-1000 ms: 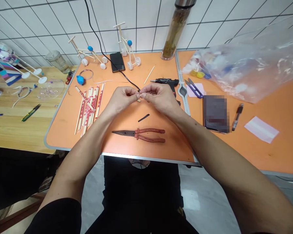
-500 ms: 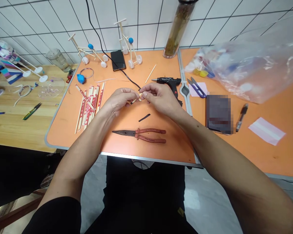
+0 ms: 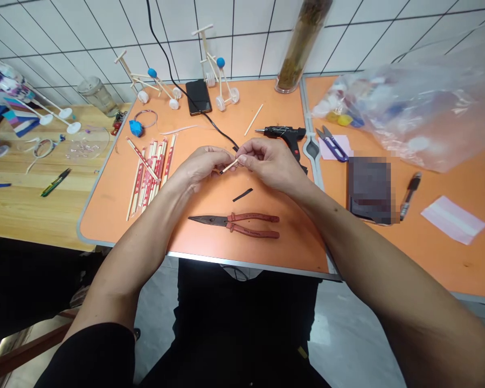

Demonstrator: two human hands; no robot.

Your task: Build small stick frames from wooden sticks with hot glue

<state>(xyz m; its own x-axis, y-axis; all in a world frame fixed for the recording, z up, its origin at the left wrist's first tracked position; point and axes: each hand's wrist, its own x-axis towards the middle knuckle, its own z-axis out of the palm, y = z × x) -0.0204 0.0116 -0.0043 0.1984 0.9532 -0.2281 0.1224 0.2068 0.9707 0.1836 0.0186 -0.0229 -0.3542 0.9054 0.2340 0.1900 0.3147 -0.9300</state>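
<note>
My left hand (image 3: 204, 166) and my right hand (image 3: 269, 161) meet above the middle of the orange table (image 3: 210, 237). Between their fingertips they pinch a short thin wooden stick (image 3: 228, 166), which slants up to the right. Both hands have the fingers curled closed around its ends. Red-handled long-nose pliers (image 3: 236, 223) lie on the table just below the hands. A small black strip (image 3: 243, 194) lies between the pliers and my right hand. A black glue gun (image 3: 285, 133) sits just behind my right hand.
Wrapped chopsticks (image 3: 149, 172) lie left of my hands. Two stick-and-wheel models (image 3: 220, 70) stand at the back by a phone (image 3: 199, 97) and cable. Snips (image 3: 332, 143), a pen (image 3: 408, 195), a clear plastic bag (image 3: 412, 113) and a tall jar (image 3: 297, 48) are to the right.
The stick between my fingers has tilted from level to slanting up right. My hands stay together; the view has shifted a little.
</note>
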